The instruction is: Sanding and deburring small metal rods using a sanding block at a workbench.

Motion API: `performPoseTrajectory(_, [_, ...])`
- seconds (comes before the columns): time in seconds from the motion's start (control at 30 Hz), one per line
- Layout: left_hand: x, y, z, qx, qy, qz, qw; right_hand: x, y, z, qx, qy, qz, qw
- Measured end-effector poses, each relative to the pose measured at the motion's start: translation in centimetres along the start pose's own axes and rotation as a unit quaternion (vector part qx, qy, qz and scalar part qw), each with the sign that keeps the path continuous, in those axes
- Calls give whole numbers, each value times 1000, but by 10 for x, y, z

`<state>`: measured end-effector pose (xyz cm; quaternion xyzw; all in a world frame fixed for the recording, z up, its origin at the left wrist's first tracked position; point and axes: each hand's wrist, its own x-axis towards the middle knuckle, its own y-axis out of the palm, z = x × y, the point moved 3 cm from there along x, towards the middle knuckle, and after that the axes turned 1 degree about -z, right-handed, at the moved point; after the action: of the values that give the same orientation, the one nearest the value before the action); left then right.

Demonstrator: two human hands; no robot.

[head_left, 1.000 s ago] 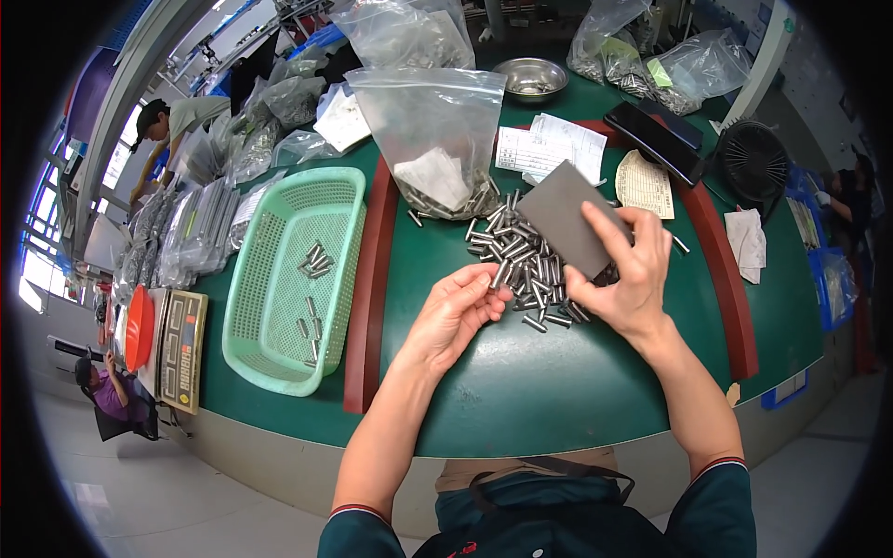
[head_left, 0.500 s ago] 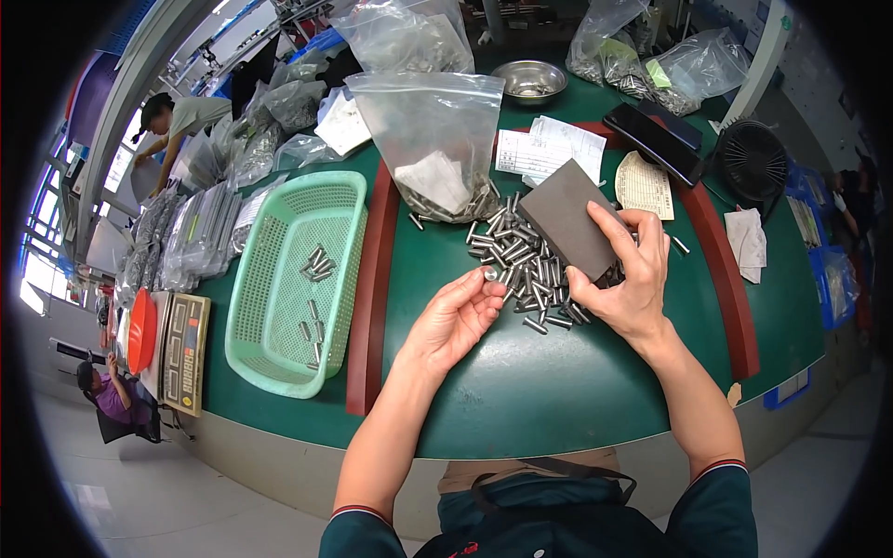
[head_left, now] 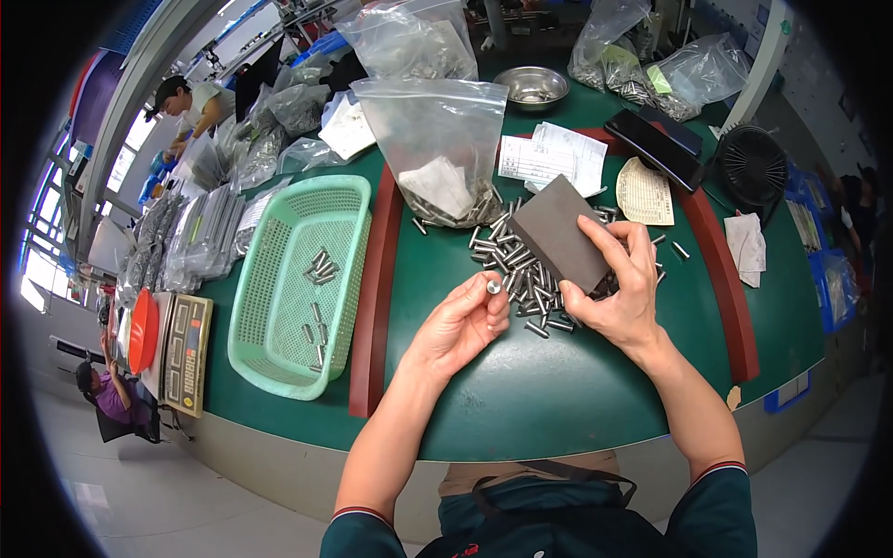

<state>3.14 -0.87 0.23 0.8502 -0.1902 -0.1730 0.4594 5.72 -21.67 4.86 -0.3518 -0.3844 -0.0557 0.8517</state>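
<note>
Between the thumb and fingers of my left hand [head_left: 462, 321] is a small metal pin [head_left: 494, 287], its round end face turned toward me. My right hand [head_left: 621, 279] grips a dark grey-brown rectangular block [head_left: 561, 232] by its near right side, thumb below and fingers over the top. The block is tilted above a heap of metal pins [head_left: 530, 288] on the green tabletop, hiding part of it. A clear zip bag [head_left: 433, 139] with more pins and a white paper inside stands behind the heap. To the left, a light green plastic basket [head_left: 357, 251] holds several pins.
Red-brown strips [head_left: 372, 307] border the work area. Papers [head_left: 549, 158], a black phone [head_left: 651, 149], a small black fan [head_left: 752, 167] and a metal bowl [head_left: 533, 88] lie beyond. A scale [head_left: 186, 353] stands far left. Bagged parts [head_left: 200, 232] fill the back left, where a person bends.
The block and my right hand have shifted slightly toward me and left. The pin in my left hand now shows its end face more plainly. The person at back left has raised their head.
</note>
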Motion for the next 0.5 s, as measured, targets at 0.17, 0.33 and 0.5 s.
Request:
performPoseTrajectory(0.17, [-1,1,15,-8,30,-125,992,-11,5,35,81,-96,10,992])
performPoseTrajectory(0.33, [2,-1,15,-3,24,44,999,-5,11,33,69,-59,-17,996])
performPoseTrajectory(0.5, [2,15,18,57,51,-35,996,-12,5,32,84,-59,-16,995])
